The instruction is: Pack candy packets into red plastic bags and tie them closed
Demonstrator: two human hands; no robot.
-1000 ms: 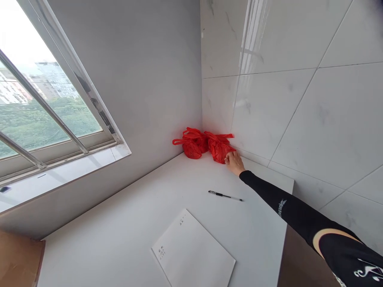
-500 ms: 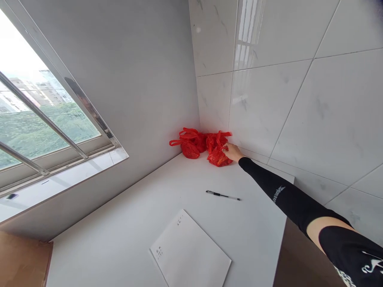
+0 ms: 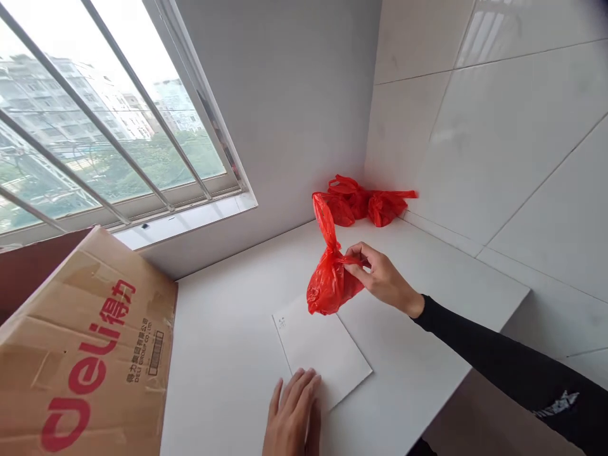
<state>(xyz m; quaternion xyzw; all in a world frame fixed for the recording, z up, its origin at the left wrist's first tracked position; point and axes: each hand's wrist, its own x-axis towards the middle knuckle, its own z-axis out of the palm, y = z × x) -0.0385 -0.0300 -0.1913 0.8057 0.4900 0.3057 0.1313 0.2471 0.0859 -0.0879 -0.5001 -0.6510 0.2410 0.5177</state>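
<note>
Pinched in the fingers of my right hand (image 3: 377, 275) is a handle of a red plastic bag (image 3: 330, 285). The bag is knotted and bulges with contents I cannot make out. It hangs over the far part of a white paper pad (image 3: 327, 364) that has small handwriting near one corner. My left hand (image 3: 293, 415) is at the pad's near-left edge, fingers stretched forward and holding nothing. Whether its fingertips press on the pad, I cannot tell. The black pen seen earlier does not show now.
More red plastic bags (image 3: 351, 199) sit in the far corner of the white table (image 3: 223, 342), against the wall. A cardboard box (image 3: 109, 342) stands at the left. Behind it is a barred window (image 3: 142, 133). The table's right edge drops off beside my right arm.
My right hand has brought one red bag from the corner toward me, over the pad. My left hand has come into view. The view has turned left, showing more of the box.
</note>
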